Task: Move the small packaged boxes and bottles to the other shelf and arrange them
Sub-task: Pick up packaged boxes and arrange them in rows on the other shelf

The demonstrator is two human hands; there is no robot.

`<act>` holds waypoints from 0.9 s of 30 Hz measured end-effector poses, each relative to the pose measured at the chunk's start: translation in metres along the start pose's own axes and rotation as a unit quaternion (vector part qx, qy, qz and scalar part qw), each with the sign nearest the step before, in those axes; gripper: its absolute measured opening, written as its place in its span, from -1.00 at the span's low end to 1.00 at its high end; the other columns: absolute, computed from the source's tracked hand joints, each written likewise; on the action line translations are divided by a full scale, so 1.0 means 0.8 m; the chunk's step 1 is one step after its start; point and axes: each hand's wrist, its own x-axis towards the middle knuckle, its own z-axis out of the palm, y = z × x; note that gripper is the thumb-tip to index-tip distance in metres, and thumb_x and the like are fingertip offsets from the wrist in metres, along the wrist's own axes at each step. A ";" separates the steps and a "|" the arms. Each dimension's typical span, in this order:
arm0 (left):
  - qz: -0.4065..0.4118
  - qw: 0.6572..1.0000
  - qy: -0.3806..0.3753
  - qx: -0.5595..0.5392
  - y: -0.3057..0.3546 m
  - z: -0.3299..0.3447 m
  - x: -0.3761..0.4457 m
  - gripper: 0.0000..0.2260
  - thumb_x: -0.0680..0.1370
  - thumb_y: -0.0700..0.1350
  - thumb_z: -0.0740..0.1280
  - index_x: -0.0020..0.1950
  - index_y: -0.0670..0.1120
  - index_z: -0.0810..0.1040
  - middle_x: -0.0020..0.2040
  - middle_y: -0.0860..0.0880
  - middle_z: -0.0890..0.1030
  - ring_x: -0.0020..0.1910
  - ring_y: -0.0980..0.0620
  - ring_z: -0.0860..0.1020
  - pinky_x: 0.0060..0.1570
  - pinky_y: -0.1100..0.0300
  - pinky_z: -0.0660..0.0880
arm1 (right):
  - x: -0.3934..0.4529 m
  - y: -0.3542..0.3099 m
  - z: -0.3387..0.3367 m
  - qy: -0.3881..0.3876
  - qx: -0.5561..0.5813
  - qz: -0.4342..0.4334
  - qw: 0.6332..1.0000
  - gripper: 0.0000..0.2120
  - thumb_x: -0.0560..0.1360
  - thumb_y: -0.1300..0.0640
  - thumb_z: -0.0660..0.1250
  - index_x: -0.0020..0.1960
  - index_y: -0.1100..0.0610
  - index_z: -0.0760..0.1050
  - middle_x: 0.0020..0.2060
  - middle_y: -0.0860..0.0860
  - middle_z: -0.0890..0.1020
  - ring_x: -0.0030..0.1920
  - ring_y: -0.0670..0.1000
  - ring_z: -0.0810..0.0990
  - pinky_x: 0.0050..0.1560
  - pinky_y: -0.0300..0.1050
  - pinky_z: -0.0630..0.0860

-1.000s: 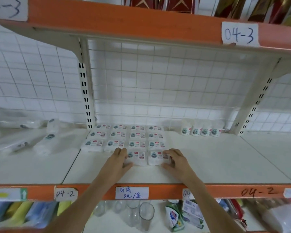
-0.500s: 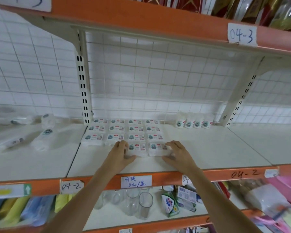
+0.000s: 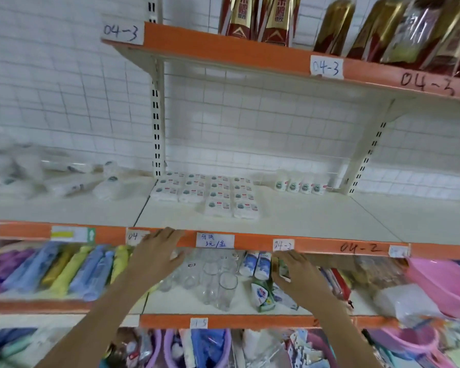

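Where the small packaged boxes [image 3: 206, 193] lie flat in neat rows on the white 04-2 shelf [image 3: 290, 221], just right of the slotted upright [image 3: 156, 144], the front two sit fwd of the rest. Four small bottles [image 3: 299, 185] stand in a row at the back, near the boxes' right. Both hands are off the goods, below the shelf's orange edge: left hand [image 3: 154, 254] w/ fingers spread, holding nothing; right hand [image 3: 302, 273] also relaxed, empty, in front of the drinking glasses [image 3: 213, 277] on the lower shelf.
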 end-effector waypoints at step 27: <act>-0.369 0.928 0.019 0.042 -0.308 -0.238 -0.416 -0.65 0.53 0.02 0.27 0.31 0.01 0.44 0.22 0.05 0.48 0.09 0.08 0.51 -0.12 0.27 0.41 | 0.028 -0.532 0.096 -0.073 0.178 -0.309 0.931 -0.59 0.52 -0.05 0.25 0.34 -0.01 0.34 0.26 -0.10 0.44 0.27 -0.07 0.41 0.09 -0.24 0.36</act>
